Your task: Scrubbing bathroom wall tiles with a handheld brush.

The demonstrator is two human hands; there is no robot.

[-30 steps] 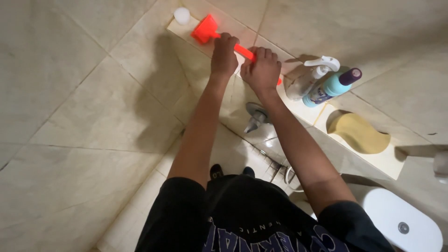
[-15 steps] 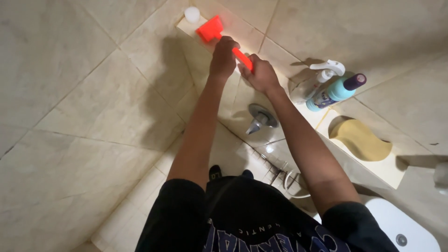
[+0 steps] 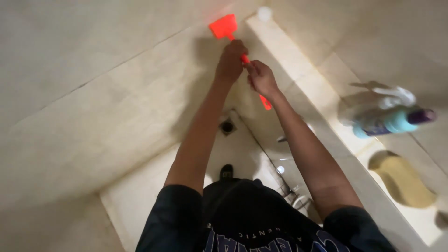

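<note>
Both my hands grip the handle of an orange-red brush, whose flat head presses on the beige tiled wall beside the corner. My left hand holds the handle just below the head. My right hand holds it lower down, and the handle's end sticks out under that hand. Both arms reach up and forward from my dark shirt.
A tiled ledge runs along the right. On it stand a white spray bottle, a teal bottle with a purple cap, a yellow sponge and a small white cap. A floor drain lies below.
The brush and both hands have moved left, off the ledge area and onto the wall tiles. The view has swung, so the bottles and sponge now sit further right.
</note>
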